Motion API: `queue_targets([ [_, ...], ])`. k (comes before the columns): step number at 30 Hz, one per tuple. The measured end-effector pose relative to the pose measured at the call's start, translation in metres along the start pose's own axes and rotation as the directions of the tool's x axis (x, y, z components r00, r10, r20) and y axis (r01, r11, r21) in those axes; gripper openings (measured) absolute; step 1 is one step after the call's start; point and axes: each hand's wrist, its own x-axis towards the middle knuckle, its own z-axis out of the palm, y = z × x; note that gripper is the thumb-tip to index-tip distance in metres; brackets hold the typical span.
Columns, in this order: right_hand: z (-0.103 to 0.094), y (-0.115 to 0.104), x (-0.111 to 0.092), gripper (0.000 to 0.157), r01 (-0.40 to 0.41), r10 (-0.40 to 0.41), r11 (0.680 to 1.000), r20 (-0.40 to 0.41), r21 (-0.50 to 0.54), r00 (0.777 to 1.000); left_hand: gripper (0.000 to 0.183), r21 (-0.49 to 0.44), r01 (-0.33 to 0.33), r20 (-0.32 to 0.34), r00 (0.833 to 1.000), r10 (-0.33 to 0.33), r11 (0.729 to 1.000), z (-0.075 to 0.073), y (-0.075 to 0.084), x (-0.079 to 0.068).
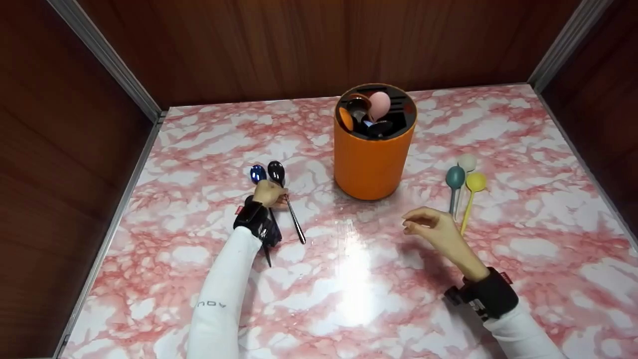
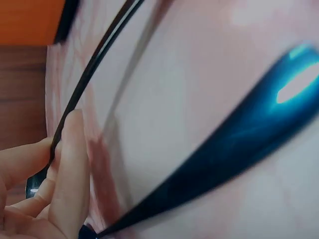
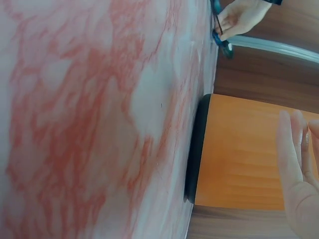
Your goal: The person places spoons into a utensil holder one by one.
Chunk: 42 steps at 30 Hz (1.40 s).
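Observation:
My left hand (image 1: 269, 193) pinches the thin handle of a black spoon (image 1: 295, 219), whose bowl points away toward the back. In the left wrist view that black handle (image 2: 89, 69) rises slanting from between thumb and fingers. Beside it lies a glossy blue spoon (image 1: 257, 173); more dark utensils are partly hidden under the wrist. A shiny blue utensil part (image 2: 224, 134) fills the right of the left wrist view. Over the table, left of three spoons, my right hand (image 1: 433, 227) hangs loosely curled and holds nothing. These spoons are teal (image 1: 455, 177), yellow (image 1: 476, 181) and whitish (image 1: 467, 162).
An orange cylindrical utensil holder (image 1: 371, 167) stands between the hands, toward the back. Its black top insert holds several utensils, among them a pink spoon (image 1: 380, 103). Dark wood panels (image 1: 319, 50) enclose the marbled red-and-white table (image 1: 194, 319) at the back and sides.

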Motion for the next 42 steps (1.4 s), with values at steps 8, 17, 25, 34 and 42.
queue_targets([
  [8, 0.002, 0.002, -0.001, 0.022, -0.018, 0.018, 1.0, 0.012, -0.006, 1.0, 0.015, 0.009, -0.139, 0.049, 0.989, 0.138, 0.99, 0.028, 0.05, -0.098],
  [17, 0.003, 0.004, 0.0, 0.022, -0.018, 0.018, 1.0, 0.024, 0.001, 1.0, 0.014, -0.021, -0.252, 0.091, 0.963, 0.253, 0.967, 0.048, 0.078, -0.149],
  [25, 0.005, 0.004, 0.001, 0.023, -0.037, 0.037, 0.999, 0.021, 0.01, 0.999, 0.01, -0.02, -0.186, 0.053, 0.981, 0.187, 0.982, 0.066, 0.157, -0.243],
  [34, 0.006, 0.003, 0.003, 0.022, 0.005, -0.006, 1.0, 0.035, 0.023, 0.999, 0.005, -0.103, -0.184, 0.104, 0.975, 0.195, 0.977, 0.079, 0.16, -0.252],
  [42, 0.008, 0.002, 0.003, 0.026, -0.019, 0.019, 1.0, 0.034, 0.002, 0.999, 0.005, -0.04, -0.287, 0.08, 0.954, 0.289, 0.957, 0.094, 0.155, -0.262],
])
